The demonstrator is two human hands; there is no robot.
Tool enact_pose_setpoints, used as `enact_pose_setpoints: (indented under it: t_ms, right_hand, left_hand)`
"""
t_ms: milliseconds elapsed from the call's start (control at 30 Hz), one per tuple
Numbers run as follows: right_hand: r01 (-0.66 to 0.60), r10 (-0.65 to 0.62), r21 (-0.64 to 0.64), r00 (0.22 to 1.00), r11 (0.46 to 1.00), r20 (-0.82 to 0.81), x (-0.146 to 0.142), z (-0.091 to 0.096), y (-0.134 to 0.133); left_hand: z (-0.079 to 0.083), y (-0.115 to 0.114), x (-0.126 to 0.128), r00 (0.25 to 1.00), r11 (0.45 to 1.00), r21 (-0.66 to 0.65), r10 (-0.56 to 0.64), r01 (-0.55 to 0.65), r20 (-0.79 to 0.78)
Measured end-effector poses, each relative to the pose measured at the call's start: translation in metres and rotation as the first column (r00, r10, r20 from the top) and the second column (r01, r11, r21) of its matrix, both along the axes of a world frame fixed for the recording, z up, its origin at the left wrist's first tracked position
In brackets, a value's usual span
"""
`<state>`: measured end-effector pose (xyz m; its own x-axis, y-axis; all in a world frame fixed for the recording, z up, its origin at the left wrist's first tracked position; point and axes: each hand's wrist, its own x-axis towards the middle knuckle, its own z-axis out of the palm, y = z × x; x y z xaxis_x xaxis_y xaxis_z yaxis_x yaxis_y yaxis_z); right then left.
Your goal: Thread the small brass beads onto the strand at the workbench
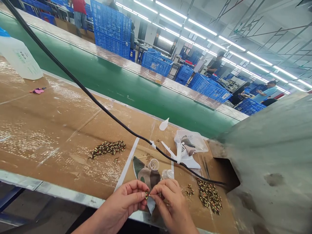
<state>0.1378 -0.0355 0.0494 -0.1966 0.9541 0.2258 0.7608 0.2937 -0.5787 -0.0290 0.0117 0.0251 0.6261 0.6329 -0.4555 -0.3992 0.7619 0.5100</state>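
I have the left hand pinching a small bead, the right hand with its fingertips just beside it; I can't tell what those grip. Around them I see camouflage cloth, two clear cups and two bead heaps. A black cable crosses my view; beyond run the green belt and blue crates.

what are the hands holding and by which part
The left hand pinches a small yellow-and-black piece in its fingertips; the exact spot gripped is too small to tell. What the right hand holds, if anything, cannot be told.
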Motion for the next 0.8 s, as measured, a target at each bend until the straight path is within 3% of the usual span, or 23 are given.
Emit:
enact_pose_setpoints:
  t_ms: [367, 600, 800]
  right_hand:
    - [-0.013, 0.013, -0.018, 1.0, 1.0, -0.009, -0.0007, -0.0028, -0.0003]
    - [-0.038, 0.034, 0.153, 0.999, 0.988, 0.029, -0.0041, 0.001, 0.0019]
    - [-0.028, 0.017, 0.187, 0.998, 0.982, 0.061, -0.0056, 0.0034, 0.0023]
  left_hand:
    - [0.0035, -0.0003, 0.0004, 0.999, 1.0, 0.023, -0.01, 0.011, -0.036]
    - [0.0054, -0.0011, 0.0002, 0.998, 1.0, 0.023, -0.008, 0.01, -0.063]
    - [0.0046, -0.0005, 0.0016, 0.996, 1.0, 0.028, -0.01, 0.013, -0.091]
